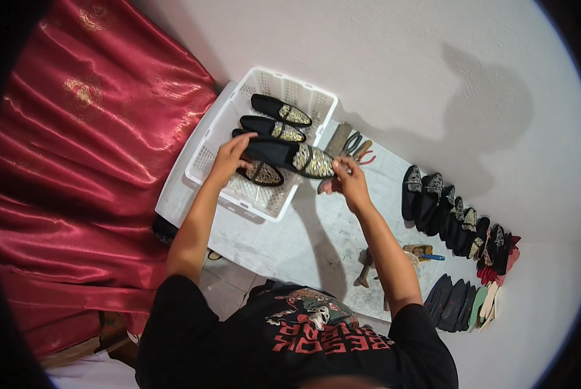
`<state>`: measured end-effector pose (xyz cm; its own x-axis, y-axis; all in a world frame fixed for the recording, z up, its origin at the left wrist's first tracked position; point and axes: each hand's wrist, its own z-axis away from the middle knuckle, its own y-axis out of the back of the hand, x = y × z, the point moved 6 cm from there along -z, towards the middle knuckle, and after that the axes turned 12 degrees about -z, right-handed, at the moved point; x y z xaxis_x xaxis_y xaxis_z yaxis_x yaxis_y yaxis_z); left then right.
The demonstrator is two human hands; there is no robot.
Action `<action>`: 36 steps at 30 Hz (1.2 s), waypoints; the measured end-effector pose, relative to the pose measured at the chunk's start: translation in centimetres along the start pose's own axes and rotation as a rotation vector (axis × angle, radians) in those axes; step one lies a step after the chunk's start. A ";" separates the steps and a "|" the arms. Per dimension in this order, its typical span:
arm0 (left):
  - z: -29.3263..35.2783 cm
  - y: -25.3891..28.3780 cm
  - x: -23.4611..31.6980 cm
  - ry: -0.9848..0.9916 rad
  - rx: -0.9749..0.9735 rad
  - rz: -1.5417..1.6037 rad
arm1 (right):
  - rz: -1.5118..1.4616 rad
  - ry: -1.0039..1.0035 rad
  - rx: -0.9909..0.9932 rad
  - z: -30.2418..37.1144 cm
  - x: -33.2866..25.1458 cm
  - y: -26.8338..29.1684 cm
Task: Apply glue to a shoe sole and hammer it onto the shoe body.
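Both my hands hold one black slip-on shoe (269, 153) with a gold-and-silver patterned upper, tilted over a white plastic basket (204, 170). At its heel end, my left hand (230, 157) is closed round the back. The fingers of my right hand (349, 178) pinch the toe. Inside the basket lie matching black shoes: one (271, 106) near the far side, another (259, 123) just nearer, and a third (272, 176) partly hidden below the held shoe.
Pliers with red handles (367, 155) lie by the basket. A hammer (364, 272) and blue-handled brush (433, 257) are near my right forearm. Several finished-looking shoes (430, 201) line the wall, with dark insoles (452, 305) before them. A red curtain (96, 181) hangs at left.
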<state>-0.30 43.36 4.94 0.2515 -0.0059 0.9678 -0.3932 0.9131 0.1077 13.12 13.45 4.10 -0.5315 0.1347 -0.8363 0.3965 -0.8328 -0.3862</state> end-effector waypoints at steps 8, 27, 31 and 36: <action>-21.3 5.4 -4.8 0.305 0.328 0.199 | -0.262 0.020 0.253 -19.9 0.7 -4.4; -28.5 2.5 -9.6 0.623 0.480 -0.017 | -0.020 -0.271 0.488 -33.4 8.0 -1.9; -28.0 1.6 -9.7 0.613 0.572 0.054 | -0.037 -0.307 0.489 -33.5 8.7 -2.6; -28.2 0.2 -9.4 0.671 0.588 0.260 | -0.056 -0.184 0.579 -32.9 8.6 -2.0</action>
<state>22.26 55.10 -10.52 0.4791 0.5746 0.6635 -0.8479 0.4984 0.1807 32.39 33.97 -15.11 -0.6807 0.1345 -0.7201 -0.0799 -0.9908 -0.1095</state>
